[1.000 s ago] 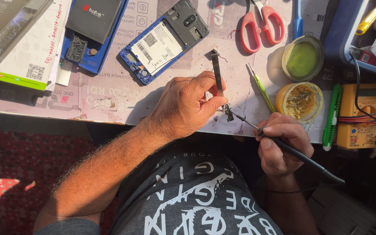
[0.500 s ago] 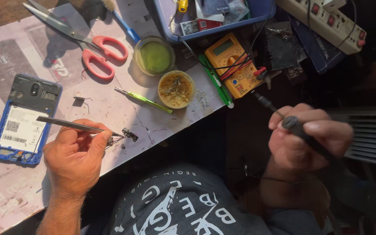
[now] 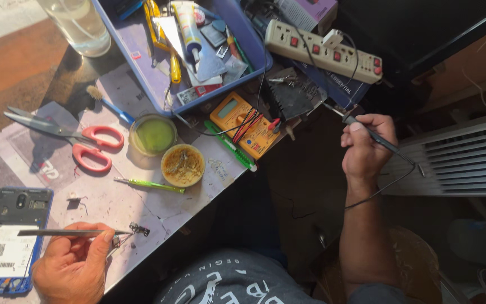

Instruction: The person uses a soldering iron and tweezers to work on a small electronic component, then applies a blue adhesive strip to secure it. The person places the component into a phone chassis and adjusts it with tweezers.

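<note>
compared with the earlier frame, the right hand (image 3: 367, 149) is carrying the soldering iron (image 3: 375, 137) further off the bench, toward the power strip (image 3: 324, 52). the left hand (image 3: 74, 264) is closed around the tweezers (image 3: 71, 232), their tips pinching a small dark component (image 3: 139, 229) just beyond the fingers. step in hand: holding the part between solder passes. next move likely calls for a steady return of the iron tip to the part. the component is looking tiny, with fine leads.

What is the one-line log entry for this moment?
left hand: holds tweezers at small part | right hand: holds soldering iron off table
</note>
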